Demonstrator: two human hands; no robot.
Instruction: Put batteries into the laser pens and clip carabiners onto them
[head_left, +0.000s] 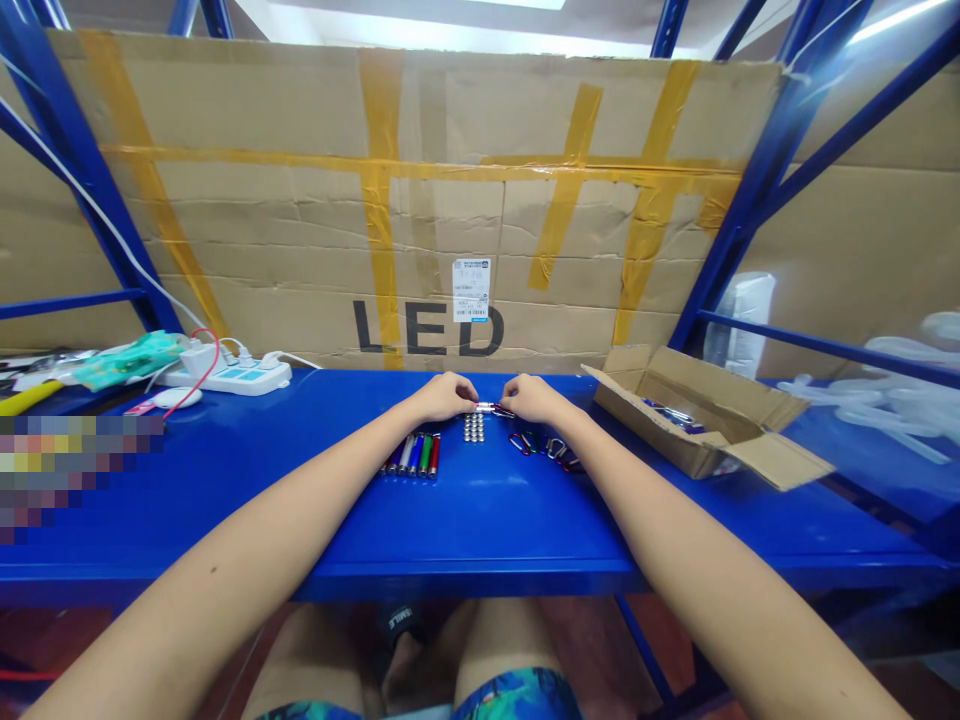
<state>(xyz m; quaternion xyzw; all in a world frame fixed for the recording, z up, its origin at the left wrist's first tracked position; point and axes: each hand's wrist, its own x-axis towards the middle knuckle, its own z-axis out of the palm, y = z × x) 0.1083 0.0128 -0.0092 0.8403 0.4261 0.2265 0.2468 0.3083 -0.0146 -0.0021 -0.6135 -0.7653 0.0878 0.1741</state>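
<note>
- A tall cardboard panel [300, 220] lettered "LED" is standing behind the work, crossed by yellow tape.
- The blue tabletop [480, 520] is stretching across in front of it and carrying everything being handled.
- An open carton [660, 436] is sitting to the right, flaps spread, with some small items showing inside.
- A white power strip [247, 377] is lying at the far left, near the panel.
- The left hand [450, 396] is pinching the left end of a slim silver-and-red piece [486, 407], fingertips closed on it.
- The right hand [532, 398] is gripping the opposite end, thumb and fingers together; neither hand is standing clearly nearer.
- Coloured tubes [415, 456] are lying side by side on the near side of the left hand, pointing toward the person.
- Small carabiners [555, 449] are resting in a loose row, partly behind the right forearm.
- Silver discs [474, 429] are forming a tight grid between tubes and carabiners.
- The slim piece is running left to right just beyond that grid, its long axis bridging both sets of fingertips.
</note>
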